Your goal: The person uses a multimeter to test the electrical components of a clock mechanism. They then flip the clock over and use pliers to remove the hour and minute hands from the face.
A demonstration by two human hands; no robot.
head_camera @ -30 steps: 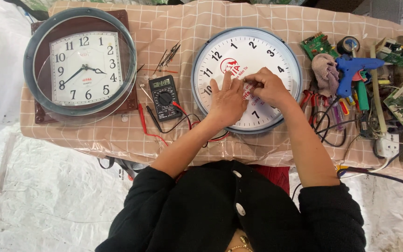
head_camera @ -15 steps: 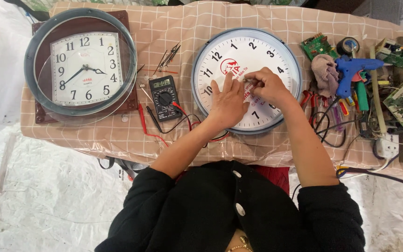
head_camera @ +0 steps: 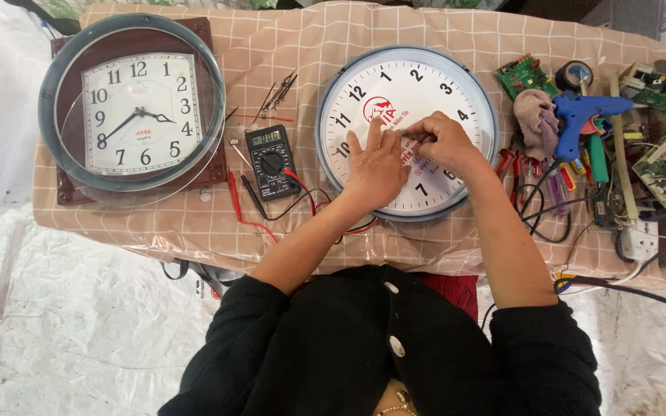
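Left hand [head_camera: 373, 166] lies flat, fingers spread, on the round clock [head_camera: 408, 131] face. Right hand [head_camera: 442, 142] pinches something small at its centre; item indiscernible.

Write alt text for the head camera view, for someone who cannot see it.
Seen from above, a person's left hand lies flat on a round white clock face while the right hand pinches something small at its centre. A multimeter and a second clock lie to the left, a blue glue gun to the right.
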